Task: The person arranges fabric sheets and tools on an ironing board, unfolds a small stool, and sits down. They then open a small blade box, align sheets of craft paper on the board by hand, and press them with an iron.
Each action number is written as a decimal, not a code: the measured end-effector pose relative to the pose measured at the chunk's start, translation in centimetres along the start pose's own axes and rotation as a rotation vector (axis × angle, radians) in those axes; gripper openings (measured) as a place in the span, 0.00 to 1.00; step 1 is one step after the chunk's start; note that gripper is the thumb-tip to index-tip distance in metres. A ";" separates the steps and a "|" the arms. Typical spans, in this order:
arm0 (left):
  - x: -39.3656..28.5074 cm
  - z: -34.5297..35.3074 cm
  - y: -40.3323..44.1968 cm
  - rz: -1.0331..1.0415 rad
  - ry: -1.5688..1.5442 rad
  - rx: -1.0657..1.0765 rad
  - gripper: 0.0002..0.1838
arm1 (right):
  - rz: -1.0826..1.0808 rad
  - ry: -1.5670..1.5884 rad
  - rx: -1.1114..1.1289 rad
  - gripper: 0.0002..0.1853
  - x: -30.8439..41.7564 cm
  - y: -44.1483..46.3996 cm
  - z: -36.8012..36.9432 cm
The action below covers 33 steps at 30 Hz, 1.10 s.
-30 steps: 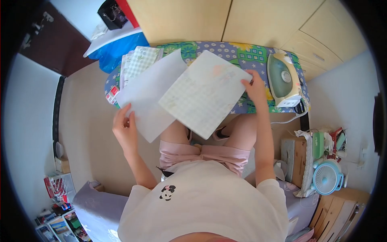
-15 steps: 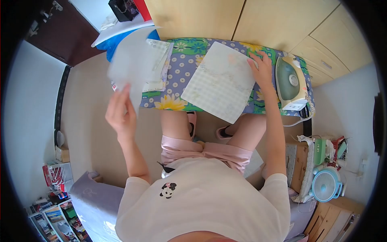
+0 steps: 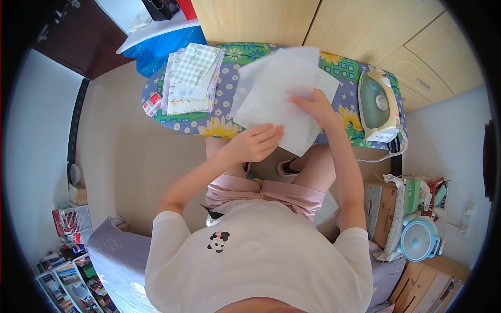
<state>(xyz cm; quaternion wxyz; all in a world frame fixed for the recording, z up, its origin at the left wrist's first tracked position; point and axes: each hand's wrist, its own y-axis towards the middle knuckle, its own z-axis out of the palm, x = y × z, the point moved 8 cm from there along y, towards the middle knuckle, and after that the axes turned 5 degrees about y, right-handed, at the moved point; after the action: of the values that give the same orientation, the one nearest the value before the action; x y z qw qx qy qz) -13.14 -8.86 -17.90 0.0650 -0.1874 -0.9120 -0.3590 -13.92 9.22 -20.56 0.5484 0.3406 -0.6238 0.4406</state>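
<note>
A thin, translucent white sheet point(image 3: 276, 78) lies partly over a pale checked sheet point(image 3: 327, 83) on the ironing board point(image 3: 222, 122). My left hand point(image 3: 255, 142) is at the near edge of the white sheet, fingers together and closed on that edge. At its right side my right hand point(image 3: 315, 108) grips the same sheet, one fingertip showing on top and the other fingers hidden. Left of them rests a stack of patterned pieces point(image 3: 193, 78), green-checked and floral. Most of the checked sheet is covered.
An iron point(image 3: 377, 107) stands at the board's right end, its cord point(image 3: 389, 155) hanging near the front edge. A small red-and-white packet point(image 3: 152, 104) lies at the left end. Wooden cabinets point(image 3: 360, 31) rise behind; a blue fan point(image 3: 419, 240) is at right.
My left hand has brought the white sheet from the left over the checked sheet. My right hand has moved left from the checked sheet's far right corner onto the white sheet.
</note>
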 end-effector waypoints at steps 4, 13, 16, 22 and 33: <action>0.6 0.0 -1.4 -0.173 0.053 -0.011 0.09 | 0.004 0.158 -0.250 0.15 -1.7 -1.6 -3.2; 0.8 -0.1 -3.5 -0.358 0.073 -0.108 0.15 | -0.012 0.150 -0.370 0.16 -4.0 -3.4 -5.6; 0.7 0.1 -3.1 -0.374 0.043 -0.165 0.17 | -0.041 0.123 -0.373 0.15 -3.9 -3.5 -5.6; -0.5 0.6 -2.0 -0.419 0.034 -0.230 0.13 | -0.002 -0.018 -0.383 0.13 -4.4 -2.4 -6.7; 0.6 2.4 -10.0 -1.186 -0.600 -0.180 0.04 | -0.004 -0.063 -0.387 0.14 -3.9 -3.0 -6.5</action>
<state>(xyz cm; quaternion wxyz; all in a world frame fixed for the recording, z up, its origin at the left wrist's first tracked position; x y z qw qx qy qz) -17.56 -13.76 -25.78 -0.4154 0.2494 -0.8057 -0.3408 -8.08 13.82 -23.77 0.5845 0.2437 -0.7132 0.3004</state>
